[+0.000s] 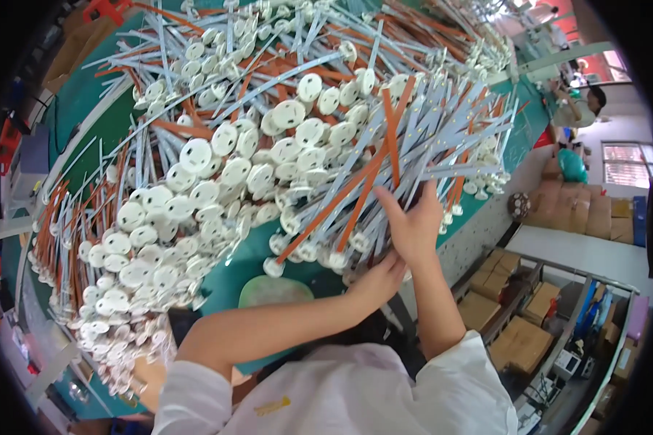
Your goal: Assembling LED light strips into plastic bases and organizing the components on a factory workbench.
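Note:
A loose bundle of flat grey and orange strips with white round discs at their ends [406,156] lies in front of me, fanned out toward the far right. My right hand [415,228] is closed on its near right side. The right thumb points up along the strips, and the other fingers go out of sight among them. My left hand [379,281] reaches across from the left to the bundle's near edge, just below the right hand. Its fingers are mostly hidden. To the left, a big heap of similar white discs [196,156] on strips borders the bundle.
The heap covers much of a green table [232,272]. A pale green rounded thing [274,291], perhaps a stool seat, shows near my left forearm. On the right are cardboard boxes [521,344] in a metal rack. Another person [580,109] is at the far right.

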The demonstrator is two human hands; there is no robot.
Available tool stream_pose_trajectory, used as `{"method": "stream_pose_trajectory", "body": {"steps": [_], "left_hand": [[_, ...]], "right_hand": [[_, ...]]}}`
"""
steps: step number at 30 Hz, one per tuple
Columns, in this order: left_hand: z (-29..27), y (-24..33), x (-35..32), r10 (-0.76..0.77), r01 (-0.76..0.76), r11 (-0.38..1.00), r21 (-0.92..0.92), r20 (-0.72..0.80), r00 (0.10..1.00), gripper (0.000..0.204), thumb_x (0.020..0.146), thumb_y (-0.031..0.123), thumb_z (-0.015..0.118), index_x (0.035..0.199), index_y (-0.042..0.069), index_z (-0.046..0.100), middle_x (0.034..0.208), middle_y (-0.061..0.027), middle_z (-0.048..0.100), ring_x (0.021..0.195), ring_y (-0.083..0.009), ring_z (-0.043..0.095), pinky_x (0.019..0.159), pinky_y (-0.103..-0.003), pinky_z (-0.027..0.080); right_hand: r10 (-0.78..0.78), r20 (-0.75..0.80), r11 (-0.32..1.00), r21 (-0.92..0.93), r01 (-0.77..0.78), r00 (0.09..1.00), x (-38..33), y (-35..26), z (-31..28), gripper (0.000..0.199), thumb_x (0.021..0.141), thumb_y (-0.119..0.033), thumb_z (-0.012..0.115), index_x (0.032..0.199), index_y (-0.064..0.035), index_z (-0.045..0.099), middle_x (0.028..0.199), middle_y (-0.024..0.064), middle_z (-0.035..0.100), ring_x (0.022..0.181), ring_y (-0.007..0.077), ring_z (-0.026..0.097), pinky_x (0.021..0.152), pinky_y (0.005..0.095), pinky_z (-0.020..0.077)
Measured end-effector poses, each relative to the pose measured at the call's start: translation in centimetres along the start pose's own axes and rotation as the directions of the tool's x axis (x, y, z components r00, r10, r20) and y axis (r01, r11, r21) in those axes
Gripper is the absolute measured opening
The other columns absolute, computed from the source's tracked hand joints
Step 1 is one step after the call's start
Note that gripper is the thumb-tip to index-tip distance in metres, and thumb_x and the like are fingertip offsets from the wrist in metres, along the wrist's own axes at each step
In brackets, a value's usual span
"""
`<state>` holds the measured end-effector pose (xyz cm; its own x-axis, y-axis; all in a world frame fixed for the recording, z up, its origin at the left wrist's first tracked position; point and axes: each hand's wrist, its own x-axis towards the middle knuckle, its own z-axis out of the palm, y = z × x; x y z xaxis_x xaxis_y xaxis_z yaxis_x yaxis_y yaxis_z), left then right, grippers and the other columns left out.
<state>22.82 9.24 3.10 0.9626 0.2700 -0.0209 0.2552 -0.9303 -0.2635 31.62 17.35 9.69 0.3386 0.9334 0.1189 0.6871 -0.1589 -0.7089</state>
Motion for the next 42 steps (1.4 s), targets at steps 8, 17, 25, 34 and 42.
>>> {"method": "stream_pose_trajectory", "body": {"steps": [8, 17, 25, 34, 42], "left_hand": [[0.7, -0.7, 0.1, -0.034, 0.011, 0.995, -0.100, -0.228, 0.973, 0.042, 0.083, 0.025, 0.055, 0.115, 0.001, 0.068, 0.126, -0.0157, 0.060, 0.127, -0.0366, 0.045, 0.111, -0.049, 0.027], [1.2, 0.7, 0.2, 0.099, -0.078, 0.994, 0.074, -0.346, 0.933, 0.022, 0.081, 0.021, 0.058, 0.098, 0.010, 0.067, 0.124, -0.0082, 0.059, 0.124, -0.0299, 0.048, 0.105, -0.045, 0.036], [-4.7, 9.6, -6.2, -0.274, 0.281, 0.959, -0.038, -0.380, 0.883, 0.036, 0.074, 0.026, 0.072, 0.106, 0.012, 0.063, 0.135, -0.0108, 0.051, 0.132, -0.0299, 0.042, 0.101, -0.047, 0.039], [0.0, 19.2, -10.8, -0.842, 0.796, 0.510, -0.326, -0.379, 0.384, 0.048, 0.072, 0.024, 0.075, 0.116, 0.009, 0.062, 0.132, -0.0169, 0.051, 0.123, -0.0380, 0.046, 0.098, -0.049, 0.041], [0.1, 18.6, -8.8, -0.744, 0.607, 0.653, -0.454, -0.536, 0.399, 0.033, 0.070, 0.017, 0.076, 0.099, 0.006, 0.064, 0.121, -0.0127, 0.060, 0.112, -0.0348, 0.055, 0.093, -0.045, 0.046]], "right_hand": [[-0.275, -0.331, 0.755, 0.507, 0.416, 0.902, -0.9, 4.4, -1.0, 0.092, 0.075, 0.013, 0.070, 0.150, -0.0004, 0.019, 0.146, 0.0176, 0.036, 0.135, 0.0286, 0.039, 0.111, 0.0385, 0.0317], [-0.492, -0.542, 0.751, 0.132, 0.647, 0.681, -8.4, 18.9, -3.8, 0.065, 0.090, -0.016, 0.060, 0.144, 0.0027, 0.031, 0.148, 0.0184, 0.036, 0.137, 0.0308, 0.035, 0.111, 0.0448, 0.0282], [-0.632, -0.273, 0.773, -0.300, 0.560, 0.726, -12.8, 19.7, -1.0, 0.060, 0.090, -0.029, 0.062, 0.142, -0.0102, 0.039, 0.142, 0.0273, 0.034, 0.130, 0.0459, 0.035, 0.101, 0.0560, 0.0335], [-0.741, -0.389, 0.543, 0.135, 0.829, 0.548, -17.4, 19.5, -2.2, 0.055, 0.083, -0.022, 0.070, 0.129, 0.0005, 0.051, 0.114, 0.0213, 0.049, 0.103, 0.0370, 0.050, 0.087, 0.0458, 0.0433], [-0.555, -0.435, 0.701, 0.214, 0.680, 0.709, -16.4, 15.1, -1.4, 0.037, 0.079, -0.015, 0.077, 0.108, 0.0013, 0.063, 0.068, 0.0034, 0.056, 0.055, 0.0117, 0.048, 0.049, 0.0268, 0.0385]]}}
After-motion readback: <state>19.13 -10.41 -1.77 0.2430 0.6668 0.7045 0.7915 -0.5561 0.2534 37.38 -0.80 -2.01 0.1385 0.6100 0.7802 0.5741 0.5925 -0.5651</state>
